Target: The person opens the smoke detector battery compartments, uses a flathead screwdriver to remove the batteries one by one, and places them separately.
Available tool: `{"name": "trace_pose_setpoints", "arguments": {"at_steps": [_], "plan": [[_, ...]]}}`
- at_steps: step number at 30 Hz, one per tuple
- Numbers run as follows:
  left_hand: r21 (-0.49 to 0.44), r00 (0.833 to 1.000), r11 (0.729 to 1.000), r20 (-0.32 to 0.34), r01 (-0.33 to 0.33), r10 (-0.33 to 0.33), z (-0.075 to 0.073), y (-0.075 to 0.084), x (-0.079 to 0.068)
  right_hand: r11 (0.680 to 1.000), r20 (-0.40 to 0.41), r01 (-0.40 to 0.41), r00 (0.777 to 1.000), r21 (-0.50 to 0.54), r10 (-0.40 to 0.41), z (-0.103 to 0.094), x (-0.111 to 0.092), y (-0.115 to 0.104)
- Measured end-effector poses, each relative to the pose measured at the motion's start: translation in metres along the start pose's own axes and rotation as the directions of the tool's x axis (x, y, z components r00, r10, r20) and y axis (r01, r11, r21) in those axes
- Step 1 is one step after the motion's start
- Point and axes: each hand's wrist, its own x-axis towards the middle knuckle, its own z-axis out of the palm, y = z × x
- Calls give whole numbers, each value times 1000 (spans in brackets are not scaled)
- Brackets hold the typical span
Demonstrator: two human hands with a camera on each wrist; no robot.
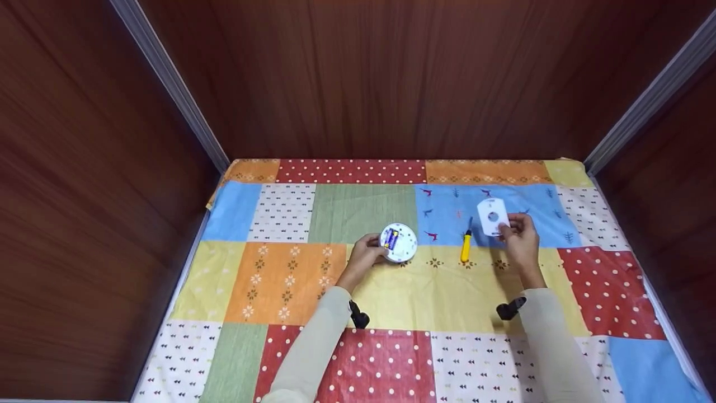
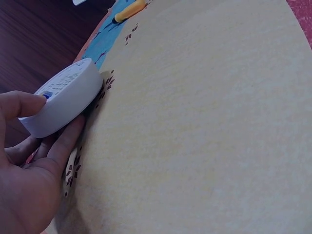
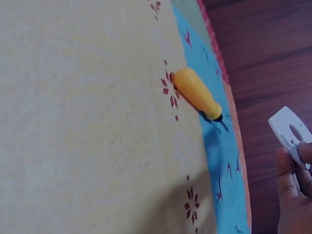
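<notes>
A round white device (image 1: 405, 249) with purple batteries (image 1: 392, 239) in its open back is gripped at its left edge by my left hand (image 1: 365, 256). In the left wrist view, the thumb lies on the upper face of the device (image 2: 70, 100) and the fingers are beneath it. Off to the right, my right hand (image 1: 521, 240) pinches a flat white plate (image 1: 492, 217) with a round hole, held above the cloth. Between the two hands lies a screwdriver (image 1: 465, 247) with a yellow handle, its shaft pointing toward the back.
A patchwork-patterned cloth (image 1: 386, 291) covers the table. Brown wood-grain panels (image 1: 358, 78) rise at the back and on both sides, with grey metal strips (image 1: 173, 84) at the corners. Each wrist carries a small black camera (image 1: 359, 316).
</notes>
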Motion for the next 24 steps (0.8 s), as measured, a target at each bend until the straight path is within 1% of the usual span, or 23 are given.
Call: {"name": "trace_pose_setpoints", "arguments": {"at_steps": [6,11,19,24], "plan": [[-6,1000,1000,2,0,0,0,0,1,1000,-13,-11,1000,-13,11,-7,0,7],[-10,1000,1000,9,-4,4,1,0,0,998,-28,-46,999,-34,45,-11,-1,12],[-10,1000,1000,8,-9,9,1,1,1,987,-39,-115,993,-108,111,-16,-4,18],[-1,1000,1000,10,-7,7,0,1,0,978,-38,-141,990,-152,137,-18,-6,23]]}}
